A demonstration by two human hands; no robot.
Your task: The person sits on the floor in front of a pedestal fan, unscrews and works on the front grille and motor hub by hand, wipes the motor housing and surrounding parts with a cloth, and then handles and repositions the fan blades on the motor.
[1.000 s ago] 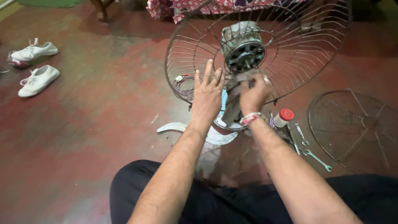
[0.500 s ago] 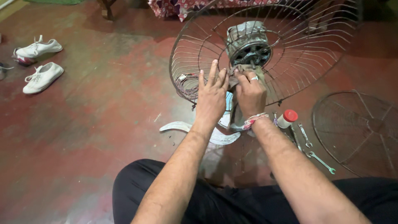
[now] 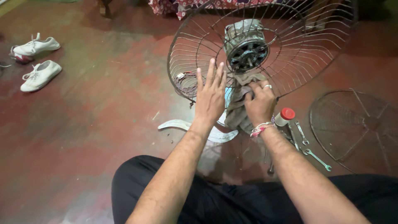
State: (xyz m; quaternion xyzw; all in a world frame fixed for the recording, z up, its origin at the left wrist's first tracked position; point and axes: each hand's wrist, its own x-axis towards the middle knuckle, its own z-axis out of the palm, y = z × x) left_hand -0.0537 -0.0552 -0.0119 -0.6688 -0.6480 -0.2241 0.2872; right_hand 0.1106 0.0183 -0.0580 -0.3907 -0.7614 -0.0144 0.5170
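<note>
While the person sits on the red floor point(image 3: 83, 137) with legs in black trousers stretched forward, both bare arms reach to a dismantled fan standing just ahead. Its rear wire guard point(image 3: 306, 54) tilts back like a shallow bowl, with the grey motor point(image 3: 245, 45) at its centre, the shaft end facing the viewer.

Flat and with fingers spread, the left hand point(image 3: 210, 97) presses against the lower wires of the guard; its grip is released, holding nothing, and it seems to steady the cage. Just to its right, the right hand point(image 3: 260, 103), wearing a ring and a woven wristband, has its grip clenched on a grey-brown rag point(image 3: 237, 110), which hangs from just under the motor down toward the floor, as if for wiping the hub.

Below the hands lies a pale curved fan blade point(image 3: 178, 124), partly hidden by the left forearm. Near the right wrist stands a small white bottle with a red cap point(image 3: 284, 117), and beside it lie several spanners point(image 3: 317, 158). Farther right, the detached front guard point(image 3: 356, 128) rests flat on the floor. Far left, well apart, lie two white sneakers point(image 3: 39, 62). A tangle of loose wires point(image 3: 184, 79) shows behind the guard's left edge.
</note>
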